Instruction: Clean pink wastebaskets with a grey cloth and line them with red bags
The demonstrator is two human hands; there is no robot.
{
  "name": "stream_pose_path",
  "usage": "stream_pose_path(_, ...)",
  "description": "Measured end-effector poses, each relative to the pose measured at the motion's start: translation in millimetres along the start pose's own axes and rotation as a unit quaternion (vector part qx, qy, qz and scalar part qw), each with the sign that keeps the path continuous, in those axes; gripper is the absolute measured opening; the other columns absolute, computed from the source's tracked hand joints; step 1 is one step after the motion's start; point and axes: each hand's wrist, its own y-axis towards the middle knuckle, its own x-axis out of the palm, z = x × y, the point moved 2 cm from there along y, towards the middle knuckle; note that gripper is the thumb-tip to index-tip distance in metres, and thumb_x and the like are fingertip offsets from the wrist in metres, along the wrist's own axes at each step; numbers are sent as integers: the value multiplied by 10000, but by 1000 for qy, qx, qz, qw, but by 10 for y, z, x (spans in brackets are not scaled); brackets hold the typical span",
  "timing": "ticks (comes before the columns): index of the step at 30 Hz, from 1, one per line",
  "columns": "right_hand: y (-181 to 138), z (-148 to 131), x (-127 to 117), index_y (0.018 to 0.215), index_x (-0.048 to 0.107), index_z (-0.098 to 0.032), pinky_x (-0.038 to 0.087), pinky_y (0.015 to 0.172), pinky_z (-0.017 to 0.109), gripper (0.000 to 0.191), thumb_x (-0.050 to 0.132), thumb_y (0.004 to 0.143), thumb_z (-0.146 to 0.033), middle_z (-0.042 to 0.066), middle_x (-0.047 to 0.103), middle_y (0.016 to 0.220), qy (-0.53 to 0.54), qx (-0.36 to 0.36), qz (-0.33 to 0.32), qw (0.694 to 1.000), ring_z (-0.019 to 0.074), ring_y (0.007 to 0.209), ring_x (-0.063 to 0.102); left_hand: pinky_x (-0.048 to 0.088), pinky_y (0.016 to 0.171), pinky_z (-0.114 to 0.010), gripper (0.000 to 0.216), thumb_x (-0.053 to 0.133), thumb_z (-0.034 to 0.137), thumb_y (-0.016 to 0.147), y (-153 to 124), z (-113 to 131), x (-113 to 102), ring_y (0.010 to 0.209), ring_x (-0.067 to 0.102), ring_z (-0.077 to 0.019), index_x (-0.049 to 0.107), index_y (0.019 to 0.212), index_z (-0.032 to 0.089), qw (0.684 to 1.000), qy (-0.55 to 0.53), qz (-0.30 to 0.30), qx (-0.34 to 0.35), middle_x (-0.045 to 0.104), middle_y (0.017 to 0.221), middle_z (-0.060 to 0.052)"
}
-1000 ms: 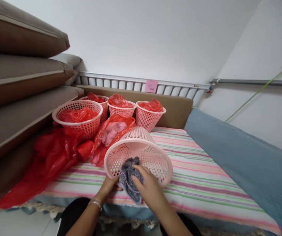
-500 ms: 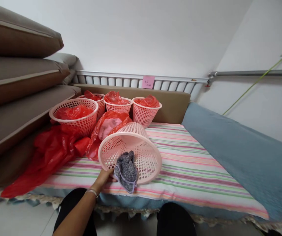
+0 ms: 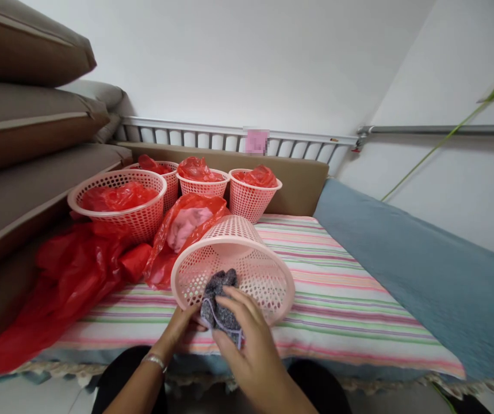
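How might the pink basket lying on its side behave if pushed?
Round and tapered, the pink basket would probably roll in a curve. Its perforated plastic walls suggest it is light. The right hand gripping the grey cloth at its rim may steady it.

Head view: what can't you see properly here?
The pink note on the rail: blurred, so its writing is unreadable.
The back baskets: contents hidden by the red bags.
The grey cloth: partly covered by the right hand, so its kind is unclear.
The left hand: fingertips hidden behind the cloth and the rim of the tipped basket.
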Motion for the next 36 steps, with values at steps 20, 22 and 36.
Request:
stream_pose_path(20, 463, 920, 920, 1369, 427, -100, 346, 1020, 354, 706, 547, 681, -201, 179, 525, 1256, -200, 186, -129, 953, 279, 1165, 494, 504, 367, -258, 797, 666, 478, 706, 97, -117, -169, 384, 649, -208, 398, 1329, 59, 997, 70, -18, 5, 716, 639, -65)
stream_pose_path(22, 312, 868, 896, 1328, 480, -145, 390, 981, 350, 656, 546, 678, -206, 156, 531, 1234, -196, 201, -134, 951, 280, 1130, 520, 482, 350, -240, 814, 670, 490, 694, 51, -179, -124, 385, 651, -207, 391, 1337, 76, 997, 62, -36, -5, 713, 648, -61)
stream_pose_path(36, 1293, 1475, 1076, 1305, 484, -187, 297, 1053, 405, 523, 535, 785, -196, 108, 514, 1321, -173, 148, -59, 972, 268, 1258, 399, 437, 360, -196, 751, 578, 365, 792, -103, -99, -78, 421, 660, -177, 279, 1437, 121, 987, 123, -80, -73, 728, 628, -32)
